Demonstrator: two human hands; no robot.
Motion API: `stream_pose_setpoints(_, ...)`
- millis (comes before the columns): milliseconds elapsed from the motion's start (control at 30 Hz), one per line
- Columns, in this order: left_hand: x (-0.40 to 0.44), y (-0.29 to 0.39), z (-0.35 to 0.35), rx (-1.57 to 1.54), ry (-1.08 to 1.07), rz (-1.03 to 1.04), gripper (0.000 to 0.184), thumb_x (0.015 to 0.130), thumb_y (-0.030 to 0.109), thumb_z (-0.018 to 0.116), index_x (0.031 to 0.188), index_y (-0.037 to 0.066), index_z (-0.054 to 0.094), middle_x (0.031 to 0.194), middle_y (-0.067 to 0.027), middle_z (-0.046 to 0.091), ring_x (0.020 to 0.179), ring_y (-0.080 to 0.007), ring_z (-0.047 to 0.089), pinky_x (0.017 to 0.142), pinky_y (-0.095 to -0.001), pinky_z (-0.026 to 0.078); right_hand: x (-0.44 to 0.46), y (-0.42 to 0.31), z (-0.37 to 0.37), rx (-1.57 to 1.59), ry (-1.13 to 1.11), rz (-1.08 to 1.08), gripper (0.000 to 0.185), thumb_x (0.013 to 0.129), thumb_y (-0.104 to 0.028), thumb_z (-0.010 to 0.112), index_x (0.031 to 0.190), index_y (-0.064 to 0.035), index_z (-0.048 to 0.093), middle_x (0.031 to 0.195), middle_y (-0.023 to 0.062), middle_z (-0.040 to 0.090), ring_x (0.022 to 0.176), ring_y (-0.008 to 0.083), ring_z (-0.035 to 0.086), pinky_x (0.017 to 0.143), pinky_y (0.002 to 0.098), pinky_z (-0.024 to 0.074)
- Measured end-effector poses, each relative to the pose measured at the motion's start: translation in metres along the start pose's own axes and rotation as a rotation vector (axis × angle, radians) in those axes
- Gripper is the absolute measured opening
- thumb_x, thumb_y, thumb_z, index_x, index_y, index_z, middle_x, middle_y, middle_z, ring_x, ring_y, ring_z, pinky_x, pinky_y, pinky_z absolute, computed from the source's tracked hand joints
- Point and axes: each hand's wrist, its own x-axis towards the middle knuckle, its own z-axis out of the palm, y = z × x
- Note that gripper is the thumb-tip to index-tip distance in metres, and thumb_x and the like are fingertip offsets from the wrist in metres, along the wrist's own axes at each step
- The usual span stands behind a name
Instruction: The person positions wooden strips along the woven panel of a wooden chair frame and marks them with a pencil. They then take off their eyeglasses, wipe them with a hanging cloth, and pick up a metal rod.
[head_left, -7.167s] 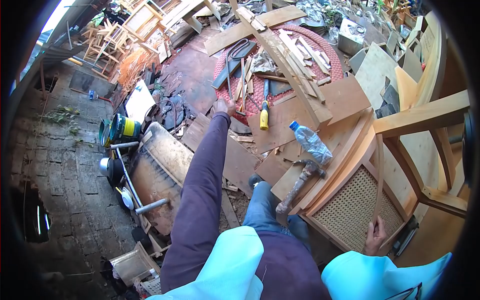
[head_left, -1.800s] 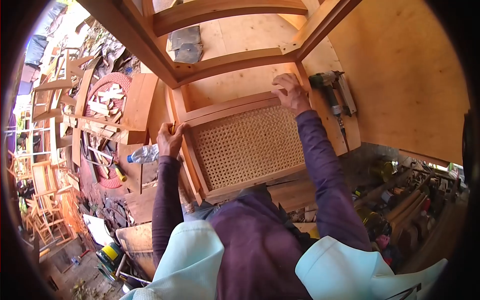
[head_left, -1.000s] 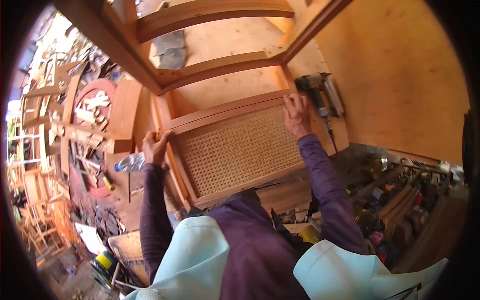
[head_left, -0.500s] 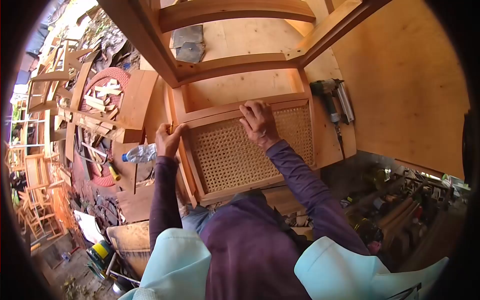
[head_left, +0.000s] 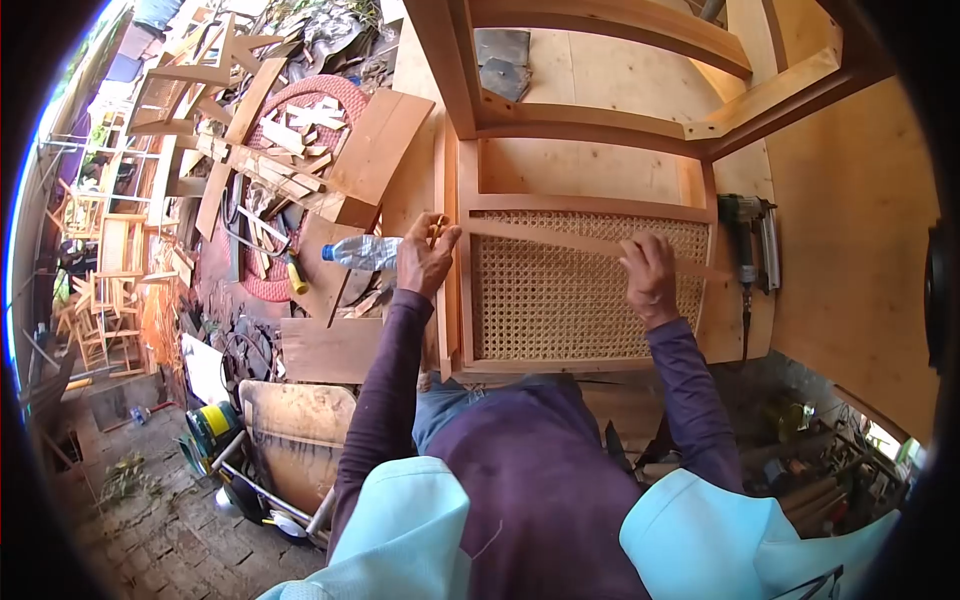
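Observation:
A thin wooden strip (head_left: 560,238) slants across the woven cane panel (head_left: 560,310) of a wooden chair frame (head_left: 600,210). My right hand (head_left: 652,278) is closed on the strip, right of its middle, with the strip's far end reaching past the panel's right edge. By the strip's left end is my left hand (head_left: 424,262), its fingers closed round a pencil (head_left: 436,234). Whether the left thumb also touches the strip is hard to tell.
A pneumatic nail gun (head_left: 745,240) lies right of the frame on the plywood table (head_left: 840,270). Left of my left hand is a plastic bottle (head_left: 362,253). Farther left are wood offcuts (head_left: 300,130) and a yellow-handled tool (head_left: 297,275). Chair legs and rails rise at the top.
The wooden strip has come away from along the panel's top rail and now slants over the cane. My right hand has moved down and right with it. The view has shifted left.

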Motion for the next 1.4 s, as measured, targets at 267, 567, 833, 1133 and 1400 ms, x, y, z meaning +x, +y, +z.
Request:
stream_pose_setpoints(267,0.0,0.02,0.016,0.18,0.157,0.135,0.033,0.095,0.025,0.082,0.118,0.003,0.069,0.106,-0.0139,0.076,0.096,-0.0243,0.074,0.085,-0.0372,0.058,-0.001,0.023,-0.012,-0.011,-0.102,0.056,0.032,0.08,0.004,0.074,0.111,-0.0012,0.068,0.11,0.0117,0.061,0.106,0.036,0.06,0.092,0.0489,0.0495)
stream_pose_setpoints(567,0.029,0.003,0.039,0.142,0.068,-0.124,0.067,0.086,0.048,0.088,0.121,-0.003,0.063,0.108,-0.0196,0.074,0.094,-0.0273,0.073,0.08,-0.0402,0.06,0.006,0.025,-0.005,0.002,-0.073,0.021,0.032,0.078,0.003,0.078,0.108,-0.0025,0.069,0.108,0.0099,0.061,0.105,0.0342,0.06,0.089,0.0481,0.0495)
stream_pose_setpoints(833,0.044,0.021,0.028,0.02,-0.114,-0.227,0.062,0.079,0.046,0.094,0.105,-0.002,0.064,0.087,-0.0091,0.069,0.077,-0.015,0.066,0.069,-0.0317,0.055,0.006,0.019,-0.001,-0.033,-0.061,0.053,0.031,0.077,0.002,0.079,0.106,-0.0022,0.068,0.105,0.0095,0.059,0.104,0.0337,0.06,0.089,0.0481,0.0489)
stream_pose_setpoints(1133,0.063,-0.014,0.037,-0.018,-0.168,-0.254,0.074,0.077,0.054,0.09,0.107,-0.009,0.066,0.095,-0.0207,0.074,0.086,-0.0262,0.072,0.077,-0.0402,0.058,0.009,0.014,-0.002,-0.025,-0.068,0.066,0.03,0.077,0.003,0.079,0.104,-0.0016,0.068,0.105,0.01,0.059,0.104,0.0344,0.06,0.09,0.048,0.0484)
stream_pose_setpoints(1400,0.065,-0.007,0.034,0.155,-0.227,-0.249,0.073,0.079,0.054,0.088,0.114,-0.006,0.068,0.114,-0.0264,0.075,0.109,-0.0352,0.074,0.095,-0.0441,0.056,0.008,0.014,-0.001,-0.04,-0.067,0.063,0.03,0.077,0.004,0.078,0.105,-0.0011,0.069,0.105,0.0096,0.059,0.103,0.0341,0.06,0.089,0.0489,0.048)
